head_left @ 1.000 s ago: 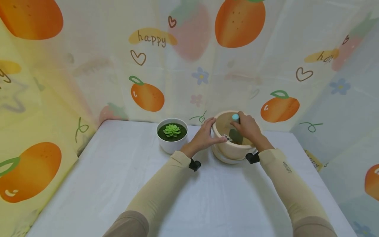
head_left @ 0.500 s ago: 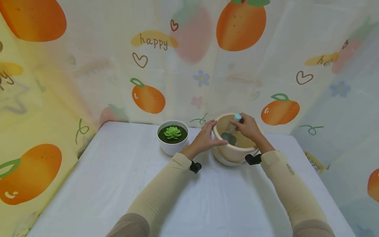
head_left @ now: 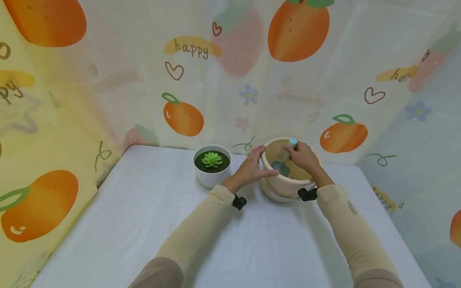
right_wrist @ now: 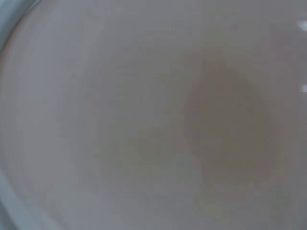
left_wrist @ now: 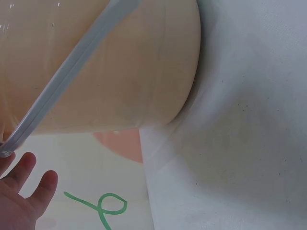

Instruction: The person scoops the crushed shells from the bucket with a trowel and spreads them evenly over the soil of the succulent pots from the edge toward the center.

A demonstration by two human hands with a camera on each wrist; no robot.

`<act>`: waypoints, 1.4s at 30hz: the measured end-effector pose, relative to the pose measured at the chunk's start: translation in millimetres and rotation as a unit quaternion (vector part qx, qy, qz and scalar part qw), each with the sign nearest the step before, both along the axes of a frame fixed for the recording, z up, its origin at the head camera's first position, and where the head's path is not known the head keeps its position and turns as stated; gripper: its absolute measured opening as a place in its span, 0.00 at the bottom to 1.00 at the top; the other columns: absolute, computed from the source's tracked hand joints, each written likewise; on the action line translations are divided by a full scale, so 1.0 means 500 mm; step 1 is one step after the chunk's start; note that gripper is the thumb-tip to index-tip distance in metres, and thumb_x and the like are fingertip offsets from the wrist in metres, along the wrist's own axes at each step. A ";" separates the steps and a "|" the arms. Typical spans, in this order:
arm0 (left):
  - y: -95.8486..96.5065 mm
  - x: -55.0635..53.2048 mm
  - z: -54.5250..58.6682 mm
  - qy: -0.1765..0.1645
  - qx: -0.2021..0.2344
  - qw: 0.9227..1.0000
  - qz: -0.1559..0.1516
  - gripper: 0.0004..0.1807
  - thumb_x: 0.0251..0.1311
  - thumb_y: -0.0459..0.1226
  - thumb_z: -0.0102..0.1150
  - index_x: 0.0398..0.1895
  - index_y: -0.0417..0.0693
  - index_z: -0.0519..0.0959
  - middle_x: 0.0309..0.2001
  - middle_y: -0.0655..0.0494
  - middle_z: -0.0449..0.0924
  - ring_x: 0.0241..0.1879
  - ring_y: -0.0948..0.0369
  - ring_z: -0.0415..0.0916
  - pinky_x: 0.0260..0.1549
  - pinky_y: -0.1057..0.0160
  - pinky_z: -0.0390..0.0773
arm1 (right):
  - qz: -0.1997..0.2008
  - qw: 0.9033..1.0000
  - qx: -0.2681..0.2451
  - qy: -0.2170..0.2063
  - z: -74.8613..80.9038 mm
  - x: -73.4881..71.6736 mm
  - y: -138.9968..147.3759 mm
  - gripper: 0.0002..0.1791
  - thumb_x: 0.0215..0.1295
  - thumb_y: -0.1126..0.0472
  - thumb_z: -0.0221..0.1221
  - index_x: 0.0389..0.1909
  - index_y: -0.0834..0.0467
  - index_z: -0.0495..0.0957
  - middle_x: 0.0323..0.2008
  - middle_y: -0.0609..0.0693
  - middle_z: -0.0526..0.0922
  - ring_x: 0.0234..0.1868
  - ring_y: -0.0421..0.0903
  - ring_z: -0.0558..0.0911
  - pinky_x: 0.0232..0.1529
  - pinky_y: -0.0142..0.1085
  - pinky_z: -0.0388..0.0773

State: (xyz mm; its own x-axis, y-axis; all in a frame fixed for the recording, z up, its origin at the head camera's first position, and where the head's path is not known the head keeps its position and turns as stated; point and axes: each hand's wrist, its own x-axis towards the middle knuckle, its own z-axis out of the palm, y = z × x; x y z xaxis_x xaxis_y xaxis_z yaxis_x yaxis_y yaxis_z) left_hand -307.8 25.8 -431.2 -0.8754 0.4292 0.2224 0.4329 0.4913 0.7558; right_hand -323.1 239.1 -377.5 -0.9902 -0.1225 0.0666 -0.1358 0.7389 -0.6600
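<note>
Risking tipping the beige pot (head_left: 284, 185) toward nine o'clock, right hand (head_left: 304, 157) gripping the trowel (head_left: 282, 165) inside, left hand (head_left: 252, 170) resting flat-fingered against its wall.

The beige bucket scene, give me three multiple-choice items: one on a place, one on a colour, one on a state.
1. Where does the small white plant pot stand?
A. inside the bucket
B. left of the beige bucket
C. at the near table edge

2. What colour is the scoop handle's tip?
A. light blue
B. red
C. black

3. What is the right hand doing?
A. lying flat on the table
B. gripping the plant
C. gripping the scoop inside the bucket

Answers: 1 B, the head view shows them side by side. 2 A, the tip shows above the fingers. 3 C, while the left hand rests on the bucket's side.
</note>
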 end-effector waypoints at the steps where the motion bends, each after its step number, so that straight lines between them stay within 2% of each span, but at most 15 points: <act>1: 0.001 -0.001 -0.001 -0.001 0.000 1.000 -0.001 0.55 0.50 0.56 0.70 0.75 0.43 0.54 0.76 0.47 0.50 0.75 0.50 0.53 0.70 0.50 0.62 | -0.001 1.000 -0.006 -0.009 0.001 0.001 0.000 0.21 0.75 0.50 0.49 0.41 0.68 0.72 0.38 0.64 0.79 0.38 0.57 0.82 0.38 0.37 0.80; 5: 0.002 -0.001 0.000 -0.004 0.000 1.000 -0.001 0.55 0.50 0.56 0.70 0.76 0.44 0.53 0.77 0.47 0.49 0.75 0.49 0.53 0.70 0.49 0.63 | 0.003 0.999 -0.025 -0.026 0.003 0.007 0.000 0.22 0.75 0.50 0.48 0.44 0.69 0.72 0.42 0.65 0.79 0.43 0.61 0.84 0.46 0.44 0.83; 8: 0.001 0.000 0.000 -0.004 0.005 1.000 0.000 0.55 0.50 0.56 0.70 0.76 0.44 0.53 0.77 0.47 0.50 0.75 0.49 0.53 0.70 0.49 0.63 | 0.023 0.999 -0.019 -0.031 0.001 0.012 -0.001 0.24 0.75 0.48 0.47 0.46 0.68 0.72 0.43 0.65 0.79 0.45 0.61 0.85 0.48 0.46 0.83; 12: 0.003 -0.001 -0.002 -0.004 0.010 1.000 -0.001 0.55 0.50 0.56 0.70 0.76 0.44 0.53 0.76 0.48 0.50 0.75 0.50 0.53 0.70 0.49 0.62 | 0.034 0.998 -0.037 -0.037 0.003 0.020 0.002 0.24 0.75 0.49 0.49 0.48 0.70 0.72 0.45 0.68 0.79 0.47 0.62 0.84 0.49 0.48 0.82; 17: 0.007 0.002 -0.004 -0.008 0.005 1.000 -0.002 0.56 0.50 0.57 0.70 0.76 0.44 0.53 0.77 0.48 0.49 0.75 0.50 0.53 0.70 0.49 0.62 | 0.013 0.997 -0.063 -0.041 0.000 0.022 0.004 0.20 0.75 0.53 0.50 0.47 0.70 0.71 0.46 0.68 0.78 0.48 0.61 0.83 0.51 0.48 0.81; 22: 0.008 0.001 0.000 -0.003 0.006 1.000 0.002 0.56 0.50 0.58 0.70 0.76 0.45 0.53 0.77 0.48 0.50 0.75 0.51 0.53 0.70 0.50 0.62 | -0.038 0.995 -0.096 -0.011 -0.005 0.013 0.000 0.18 0.72 0.54 0.54 0.46 0.69 0.72 0.44 0.64 0.79 0.44 0.53 0.81 0.50 0.46 0.82; 24: 0.006 0.001 0.000 -0.002 0.003 1.000 0.004 0.56 0.50 0.58 0.70 0.76 0.45 0.53 0.77 0.48 0.49 0.75 0.51 0.53 0.70 0.50 0.63 | -0.047 0.995 -0.093 -0.004 -0.006 0.009 -0.001 0.19 0.72 0.54 0.55 0.46 0.68 0.72 0.44 0.63 0.80 0.43 0.52 0.80 0.50 0.46 0.82; 27: 0.004 0.001 -0.001 -0.005 0.000 1.000 0.004 0.56 0.50 0.57 0.70 0.76 0.45 0.52 0.77 0.48 0.49 0.75 0.50 0.52 0.70 0.49 0.62 | -0.034 0.997 -0.064 -0.014 -0.004 0.005 -0.003 0.21 0.74 0.51 0.52 0.47 0.68 0.71 0.45 0.64 0.80 0.45 0.55 0.81 0.50 0.47 0.82; 32: 0.002 -0.002 -0.004 0.003 -0.005 1.000 0.004 0.55 0.50 0.57 0.70 0.76 0.45 0.52 0.77 0.48 0.50 0.75 0.50 0.53 0.70 0.50 0.62 | -0.012 1.000 -0.009 -0.020 0.002 0.000 -0.006 0.22 0.75 0.50 0.48 0.46 0.68 0.70 0.42 0.64 0.79 0.43 0.60 0.84 0.40 0.40 0.80; 35: 0.003 -0.004 -0.005 0.014 -0.009 1.000 0.003 0.55 0.50 0.57 0.69 0.76 0.44 0.53 0.76 0.47 0.51 0.75 0.50 0.54 0.70 0.51 0.62 | -0.017 0.999 -0.016 -0.031 0.007 0.000 -0.006 0.22 0.75 0.50 0.47 0.46 0.69 0.70 0.41 0.64 0.79 0.44 0.63 0.84 0.38 0.38 0.80; 37: 0.003 -0.004 -0.003 0.017 -0.011 1.000 0.003 0.55 0.50 0.57 0.70 0.76 0.43 0.54 0.76 0.46 0.51 0.75 0.50 0.54 0.70 0.50 0.63 | -0.025 0.998 -0.029 -0.045 0.009 0.000 -0.006 0.22 0.75 0.50 0.47 0.46 0.69 0.70 0.41 0.64 0.78 0.44 0.63 0.84 0.41 0.41 0.83; 40: 0.004 -0.003 0.000 0.016 -0.016 1.000 0.005 0.55 0.50 0.57 0.70 0.75 0.43 0.54 0.76 0.46 0.52 0.75 0.50 0.54 0.70 0.50 0.62 | -0.031 0.996 -0.046 -0.063 0.008 0.000 -0.004 0.22 0.75 0.51 0.48 0.46 0.70 0.70 0.41 0.63 0.77 0.40 0.58 0.85 0.44 0.43 0.84; 42: 0.003 -0.001 0.004 0.011 -0.019 1.000 0.008 0.55 0.50 0.57 0.70 0.75 0.44 0.54 0.76 0.47 0.51 0.75 0.51 0.54 0.70 0.50 0.62 | -0.033 0.995 -0.058 -0.072 0.008 0.000 -0.002 0.22 0.75 0.52 0.48 0.44 0.71 0.71 0.41 0.63 0.77 0.36 0.53 0.85 0.42 0.41 0.85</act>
